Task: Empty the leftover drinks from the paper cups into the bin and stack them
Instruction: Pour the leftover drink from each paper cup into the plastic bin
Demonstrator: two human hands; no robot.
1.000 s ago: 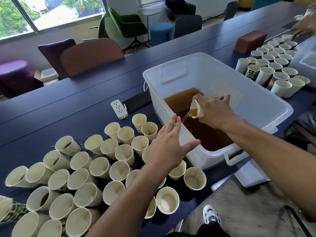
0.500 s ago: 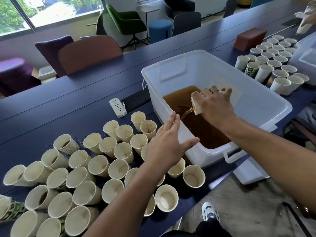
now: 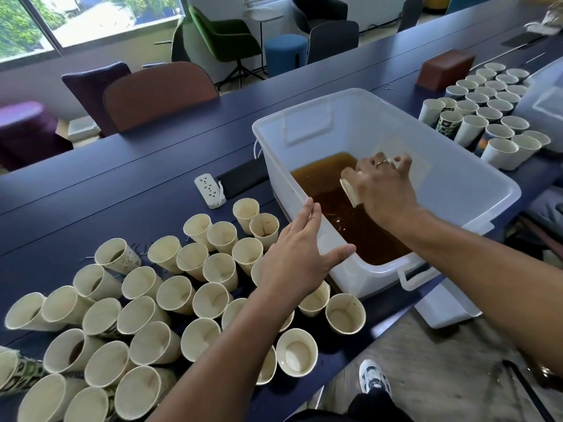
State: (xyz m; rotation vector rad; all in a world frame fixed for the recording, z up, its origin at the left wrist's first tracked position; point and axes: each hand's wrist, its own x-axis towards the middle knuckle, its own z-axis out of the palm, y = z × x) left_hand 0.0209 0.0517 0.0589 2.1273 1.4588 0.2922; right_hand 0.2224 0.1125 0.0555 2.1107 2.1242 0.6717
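Head view showed the translucent white plastic bin (image 3: 457, 184) on the dark blue table (image 3: 122, 190), holding brown liquid (image 3: 350, 220). Over that liquid, the right hand (image 3: 385, 190) gripped a tipped cream paper cup (image 3: 350, 191). The left hand (image 3: 300, 254) hovered flat, fingers extended, at the bin's near-left rim, above clustered cream paper cups (image 3: 170, 300).

txt: none legible | patterned cups (image 3: 21, 373): green/black print, too blurred to read | no labels/nos
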